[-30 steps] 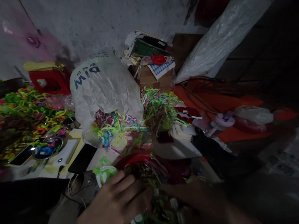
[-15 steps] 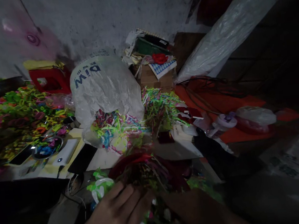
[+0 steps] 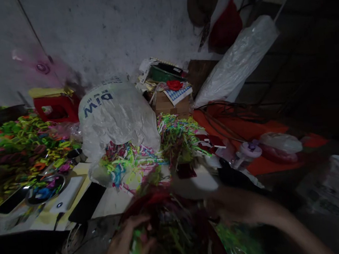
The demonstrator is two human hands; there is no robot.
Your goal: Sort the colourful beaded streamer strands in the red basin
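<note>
A dark red basin [image 3: 161, 197] sits low in front of me, with a tangle of thin green and pale plastic strips [image 3: 175, 234] inside it. At its left side is my left hand [image 3: 128, 240], fingers curled round bright green and pink plastic pieces [image 3: 135, 248]. My right hand [image 3: 223, 205] lies at the basin's right rim; motion and darkness smear its fingers, so its grip does not show. Below the right forearm, a blurred green heap [image 3: 240, 240] can be made out.
On the table, a white plastic bag [image 3: 120, 111] spills colourful strips [image 3: 133, 162]. Further left lie a heap of small plastic parts [image 3: 24, 145], a metal bowl [image 3: 63, 185], a white power bank [image 3: 68, 194] and a black phone [image 3: 87, 203]. A lidded cup [image 3: 248, 151] stands right.
My hands have moved apart from the middle, the left to the basin's left side, the right up to its right rim. The green pieces now show within the left hand. The view has tilted up.
</note>
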